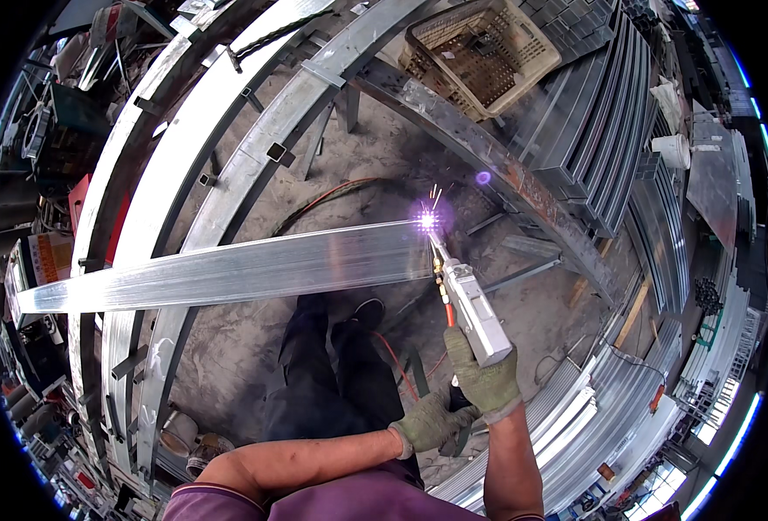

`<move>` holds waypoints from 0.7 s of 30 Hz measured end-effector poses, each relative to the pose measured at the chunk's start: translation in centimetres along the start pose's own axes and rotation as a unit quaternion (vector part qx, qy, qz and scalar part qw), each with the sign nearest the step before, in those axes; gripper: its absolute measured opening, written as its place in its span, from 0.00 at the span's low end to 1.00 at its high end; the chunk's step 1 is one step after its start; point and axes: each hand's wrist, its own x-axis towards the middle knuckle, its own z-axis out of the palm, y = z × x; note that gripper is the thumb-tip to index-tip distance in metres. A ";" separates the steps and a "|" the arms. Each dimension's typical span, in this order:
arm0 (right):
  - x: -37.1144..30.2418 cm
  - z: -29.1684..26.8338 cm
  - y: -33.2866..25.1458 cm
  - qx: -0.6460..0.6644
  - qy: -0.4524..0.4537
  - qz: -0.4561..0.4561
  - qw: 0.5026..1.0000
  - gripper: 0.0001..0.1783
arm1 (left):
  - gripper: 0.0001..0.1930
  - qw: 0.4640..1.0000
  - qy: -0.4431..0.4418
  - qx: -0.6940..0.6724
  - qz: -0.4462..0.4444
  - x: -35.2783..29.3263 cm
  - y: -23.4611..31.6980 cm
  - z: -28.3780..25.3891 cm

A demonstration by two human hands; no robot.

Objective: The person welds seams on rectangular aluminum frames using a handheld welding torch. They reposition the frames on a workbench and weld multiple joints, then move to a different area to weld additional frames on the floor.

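A silver handheld welding torch [478, 314] points up and left. Its nozzle meets the right end of a long flat galvanized metal bar [297, 263], where a bright violet-white spot [427, 220] throws sparks. My right hand [486, 373], in a green glove, is closed around the torch's rear body. Just below and left, my left hand [434, 422], also gloved, is closed at the dark handle [459, 398] under the torch; its fingers are partly hidden. An orange hose [450, 314] runs alongside the torch. The bar lies across curved steel rails, its right end overhanging them.
Curved steel rails [245, 169] stand on the left. A rusty beam [506, 178] crosses diagonally beyond the torch. Behind it sit a dirty plastic crate [536, 65] and stacked metal profiles [605, 130]. More long profiles [540, 434] lie at the lower right. Hoses [340, 189] trail over the dusty floor.
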 end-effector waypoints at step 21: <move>-0.4 0.2 0.6 -0.044 0.001 -0.019 0.999 0.14 | 0.21 1.000 -0.014 -0.002 -0.022 0.2 -0.8 0.0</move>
